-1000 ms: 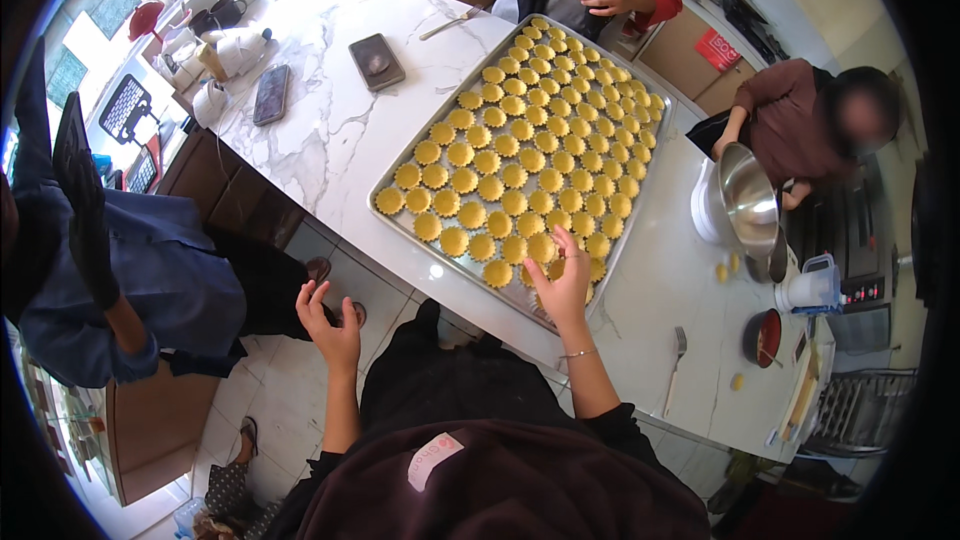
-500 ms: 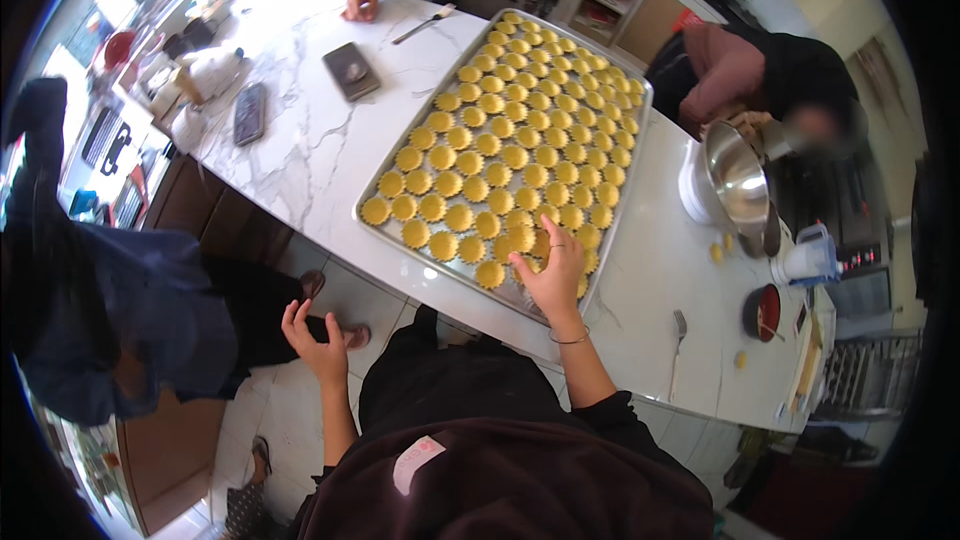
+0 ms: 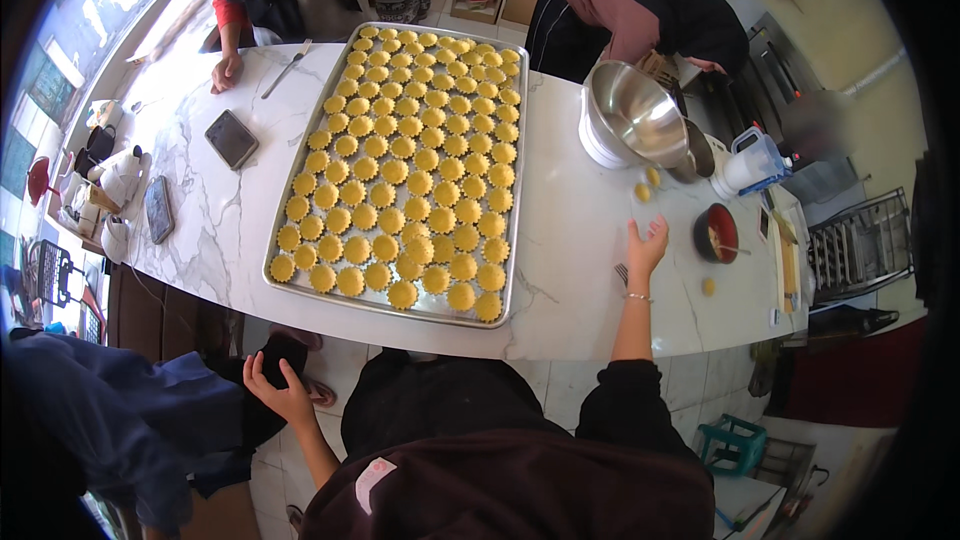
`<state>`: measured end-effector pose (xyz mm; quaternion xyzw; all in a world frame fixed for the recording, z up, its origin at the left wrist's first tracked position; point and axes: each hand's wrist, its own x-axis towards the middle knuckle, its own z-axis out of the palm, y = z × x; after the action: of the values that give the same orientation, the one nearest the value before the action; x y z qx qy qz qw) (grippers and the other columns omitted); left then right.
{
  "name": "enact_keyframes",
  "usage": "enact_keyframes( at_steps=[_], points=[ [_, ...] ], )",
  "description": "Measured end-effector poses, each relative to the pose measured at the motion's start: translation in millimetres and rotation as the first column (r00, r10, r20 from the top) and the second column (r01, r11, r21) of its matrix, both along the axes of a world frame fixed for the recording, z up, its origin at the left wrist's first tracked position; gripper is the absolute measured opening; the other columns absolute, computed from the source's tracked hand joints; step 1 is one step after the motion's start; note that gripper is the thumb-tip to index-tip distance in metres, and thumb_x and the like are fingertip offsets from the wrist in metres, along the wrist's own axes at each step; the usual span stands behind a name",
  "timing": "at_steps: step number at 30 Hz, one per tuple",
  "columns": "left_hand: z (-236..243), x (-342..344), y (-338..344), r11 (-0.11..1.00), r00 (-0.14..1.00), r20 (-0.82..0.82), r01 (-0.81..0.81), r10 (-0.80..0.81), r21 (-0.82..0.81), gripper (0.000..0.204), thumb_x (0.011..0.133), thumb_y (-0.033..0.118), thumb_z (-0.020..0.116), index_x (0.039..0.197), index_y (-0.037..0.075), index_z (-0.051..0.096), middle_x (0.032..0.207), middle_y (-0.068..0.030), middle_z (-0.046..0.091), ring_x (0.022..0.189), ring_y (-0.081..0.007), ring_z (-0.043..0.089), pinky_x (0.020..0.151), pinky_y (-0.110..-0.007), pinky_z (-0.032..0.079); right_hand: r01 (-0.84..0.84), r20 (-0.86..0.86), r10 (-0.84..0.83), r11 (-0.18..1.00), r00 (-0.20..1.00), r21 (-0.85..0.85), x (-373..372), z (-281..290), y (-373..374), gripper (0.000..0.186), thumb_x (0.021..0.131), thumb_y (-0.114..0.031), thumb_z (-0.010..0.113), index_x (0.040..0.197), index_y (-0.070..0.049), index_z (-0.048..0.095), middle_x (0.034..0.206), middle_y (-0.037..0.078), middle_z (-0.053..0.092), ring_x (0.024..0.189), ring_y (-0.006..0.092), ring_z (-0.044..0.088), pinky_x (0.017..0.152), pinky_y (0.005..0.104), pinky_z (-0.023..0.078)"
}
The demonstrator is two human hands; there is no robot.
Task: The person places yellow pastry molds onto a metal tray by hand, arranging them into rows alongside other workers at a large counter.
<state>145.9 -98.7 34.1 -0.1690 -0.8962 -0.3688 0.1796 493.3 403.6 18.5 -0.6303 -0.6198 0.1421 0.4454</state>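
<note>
Several rows of yellow, fluted tart shells (image 3: 394,172) fill a large metal tray (image 3: 517,190) on the table in front of me. A few shells overlap near the tray's near edge. My right hand (image 3: 648,246) is to the right of the tray, fingers spread and holding nothing. It hovers over or rests by a fork (image 3: 622,273), mostly hidden behind it; whether they touch I cannot tell. To its right stands a bowl, dark outside and red inside (image 3: 728,230), with a utensil in it. Off the table at the lower left, my left hand (image 3: 282,392) is open, its fingers apart.
A steel mixing bowl (image 3: 640,115), a clear jug (image 3: 752,165) and small yellow pieces (image 3: 709,286) are on the right. Two phones (image 3: 231,140) and another fork (image 3: 287,70) lie left. People stand at the far side and beside me at left (image 3: 130,410).
My right hand has left the near tart shells and moved right, to the fork. The left hand stays open, off the table. My view has shifted, placing the tray further left in it.
</note>
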Motion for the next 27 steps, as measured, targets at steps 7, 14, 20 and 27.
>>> enact_keyframes(
  at_steps=[7,14,20,27],
  points=[
    [3.8,21.1,8.5,0.998,0.998,-0.017,-0.058,0.058,-0.004,0.032,0.082,0.008,0.061,0.112,-0.002,0.054,0.123,-0.0174,0.046,0.116,-0.0329,0.044,0.100,-0.042,0.034,-0.023,0.134,0.019,0.999,0.991,0.027,-11.2,-13.0,64.2,0.079,0.065,-0.025,0.081,0.129,0.000,0.041,0.116,0.021,0.053,0.106,0.0348,0.053,0.092,0.0412,0.043],
    [2.4,45.2,13.5,0.979,0.982,0.087,-0.177,0.169,0.096,0.035,0.080,0.008,0.063,0.113,0.001,0.055,0.123,-0.0170,0.045,0.116,-0.0322,0.044,0.099,-0.041,0.034,0.003,0.112,-0.006,1.000,0.994,0.028,-13.3,-20.9,79.5,0.076,0.067,-0.024,0.080,0.129,-0.001,0.043,0.103,0.015,0.062,0.097,0.0322,0.059,0.088,0.0383,0.045],
    [14.8,60.0,12.6,0.983,0.982,0.043,-0.182,0.182,0.010,0.036,0.078,0.007,0.063,0.112,0.001,0.054,0.124,-0.0166,0.044,0.117,-0.0326,0.043,0.099,-0.041,0.033,-0.172,-0.046,0.176,0.982,0.983,0.080,-49.1,3.9,-5.0,0.074,0.071,-0.017,0.078,0.132,-0.002,0.038,0.103,0.007,0.062,0.094,0.0213,0.058,0.082,0.0354,0.044],
    [9.3,71.6,1.1,0.972,0.968,0.087,-0.236,0.235,0.007,0.035,0.078,0.007,0.063,0.112,0.001,0.054,0.124,-0.0170,0.043,0.117,-0.0329,0.043,0.099,-0.042,0.033,-0.845,-0.072,0.847,0.531,0.527,0.063,-183.0,65.8,-146.8,0.070,0.070,-0.019,0.079,0.130,-0.008,0.044,0.112,0.008,0.058,0.096,0.0169,0.054,0.076,0.0314,0.043]
  ],
)
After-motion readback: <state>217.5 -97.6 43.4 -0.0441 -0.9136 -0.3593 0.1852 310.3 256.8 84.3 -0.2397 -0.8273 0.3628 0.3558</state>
